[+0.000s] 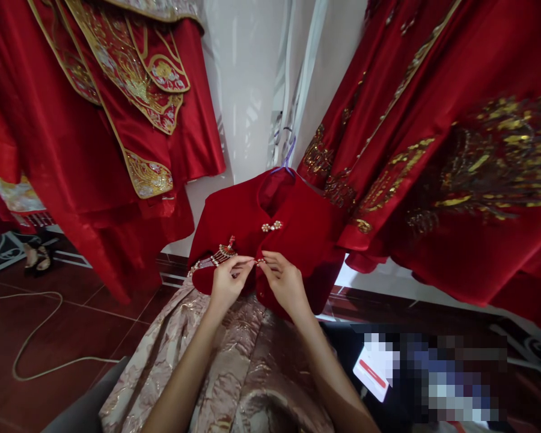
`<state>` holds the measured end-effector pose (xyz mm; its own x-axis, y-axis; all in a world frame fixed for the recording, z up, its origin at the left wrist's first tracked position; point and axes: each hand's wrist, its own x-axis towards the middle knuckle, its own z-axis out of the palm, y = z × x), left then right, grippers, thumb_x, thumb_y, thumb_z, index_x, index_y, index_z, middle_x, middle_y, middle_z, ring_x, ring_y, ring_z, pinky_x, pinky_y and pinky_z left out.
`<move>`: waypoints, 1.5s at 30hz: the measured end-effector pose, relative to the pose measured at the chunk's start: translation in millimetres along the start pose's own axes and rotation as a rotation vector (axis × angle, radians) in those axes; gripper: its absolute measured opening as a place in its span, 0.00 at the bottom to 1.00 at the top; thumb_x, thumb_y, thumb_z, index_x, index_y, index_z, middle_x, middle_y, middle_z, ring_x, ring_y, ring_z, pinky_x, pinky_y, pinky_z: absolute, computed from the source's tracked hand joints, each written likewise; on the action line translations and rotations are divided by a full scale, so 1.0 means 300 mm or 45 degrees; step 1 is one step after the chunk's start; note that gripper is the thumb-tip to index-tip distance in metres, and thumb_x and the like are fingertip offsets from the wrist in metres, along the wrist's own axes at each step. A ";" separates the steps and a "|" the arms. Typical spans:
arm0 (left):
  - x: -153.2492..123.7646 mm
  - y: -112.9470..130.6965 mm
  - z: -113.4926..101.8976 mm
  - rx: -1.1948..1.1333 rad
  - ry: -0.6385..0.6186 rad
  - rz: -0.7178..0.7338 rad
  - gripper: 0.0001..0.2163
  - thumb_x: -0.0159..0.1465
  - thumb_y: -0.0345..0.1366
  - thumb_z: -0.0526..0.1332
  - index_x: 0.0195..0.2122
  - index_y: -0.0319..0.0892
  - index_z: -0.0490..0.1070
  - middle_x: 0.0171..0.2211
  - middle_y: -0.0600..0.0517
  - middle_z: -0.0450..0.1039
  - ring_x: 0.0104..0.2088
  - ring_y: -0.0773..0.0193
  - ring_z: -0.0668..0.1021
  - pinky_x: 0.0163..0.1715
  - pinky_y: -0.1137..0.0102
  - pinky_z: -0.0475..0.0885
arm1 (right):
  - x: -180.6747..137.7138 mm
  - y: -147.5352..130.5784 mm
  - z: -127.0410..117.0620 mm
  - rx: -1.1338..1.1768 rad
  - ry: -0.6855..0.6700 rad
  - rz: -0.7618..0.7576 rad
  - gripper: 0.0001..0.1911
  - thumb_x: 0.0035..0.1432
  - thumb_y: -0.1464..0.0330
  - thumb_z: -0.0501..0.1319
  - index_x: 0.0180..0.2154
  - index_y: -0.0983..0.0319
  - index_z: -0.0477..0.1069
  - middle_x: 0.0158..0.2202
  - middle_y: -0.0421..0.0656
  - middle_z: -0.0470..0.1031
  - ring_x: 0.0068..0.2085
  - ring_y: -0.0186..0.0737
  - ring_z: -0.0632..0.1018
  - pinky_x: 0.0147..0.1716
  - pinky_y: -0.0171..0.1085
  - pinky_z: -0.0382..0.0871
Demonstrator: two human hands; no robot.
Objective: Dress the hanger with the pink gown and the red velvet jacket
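Between left hand (228, 278) and right hand (285, 281), a tiny fastener (259, 261) is pinched on the red jacket (234, 211); slacken either grip and it could slip!

The left hand (229, 279) and right hand (286, 282) are seen bare, as are both forearms (183, 370); grey cloth (88, 400) is shown at lower left, though whether it is worn cannot be told.
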<state>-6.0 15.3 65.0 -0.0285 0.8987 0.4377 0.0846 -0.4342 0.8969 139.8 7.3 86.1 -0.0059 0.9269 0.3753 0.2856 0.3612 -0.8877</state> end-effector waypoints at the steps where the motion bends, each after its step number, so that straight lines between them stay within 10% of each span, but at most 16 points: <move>1: 0.011 -0.009 -0.014 0.064 0.068 0.044 0.10 0.59 0.40 0.60 0.38 0.40 0.72 0.37 0.48 0.75 0.37 0.64 0.78 0.39 0.69 0.74 | 0.003 0.000 -0.007 0.004 0.004 0.003 0.13 0.55 0.63 0.59 0.43 0.59 0.69 0.39 0.46 0.77 0.41 0.43 0.79 0.41 0.43 0.75; 6: 0.093 -0.064 -0.088 0.511 0.412 0.231 0.11 0.56 0.37 0.63 0.38 0.41 0.66 0.37 0.49 0.69 0.35 0.65 0.75 0.37 0.68 0.73 | 0.013 0.002 -0.018 0.029 0.019 0.027 0.13 0.52 0.62 0.62 0.40 0.59 0.67 0.36 0.45 0.76 0.37 0.41 0.79 0.37 0.40 0.75; 13: 0.135 -0.084 -0.106 0.607 0.251 0.289 0.05 0.59 0.33 0.58 0.36 0.41 0.67 0.33 0.50 0.72 0.34 0.66 0.76 0.39 0.68 0.72 | 0.014 -0.012 -0.013 0.164 -0.024 0.005 0.16 0.49 0.62 0.65 0.37 0.58 0.61 0.32 0.41 0.74 0.36 0.38 0.78 0.34 0.36 0.74; 26: 0.145 -0.047 -0.087 -0.125 0.209 -0.009 0.12 0.51 0.35 0.65 0.35 0.37 0.74 0.37 0.45 0.78 0.36 0.62 0.79 0.42 0.65 0.75 | 0.156 -0.018 0.134 -0.012 0.064 -0.264 0.07 0.54 0.65 0.58 0.35 0.59 0.62 0.34 0.42 0.73 0.35 0.37 0.77 0.30 0.34 0.73; 45: 0.116 -0.069 -0.088 0.087 0.233 0.089 0.09 0.56 0.34 0.61 0.38 0.39 0.70 0.34 0.49 0.76 0.34 0.65 0.78 0.37 0.68 0.75 | 0.162 -0.001 0.108 -0.005 -0.063 -0.275 0.09 0.55 0.62 0.59 0.35 0.59 0.62 0.34 0.42 0.74 0.36 0.37 0.78 0.28 0.33 0.74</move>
<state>-34.9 54.0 63.3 -0.2004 0.8372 0.5089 0.1601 -0.4845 0.8600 108.4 55.6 95.8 -0.1145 0.8318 0.5432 0.2761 0.5519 -0.7869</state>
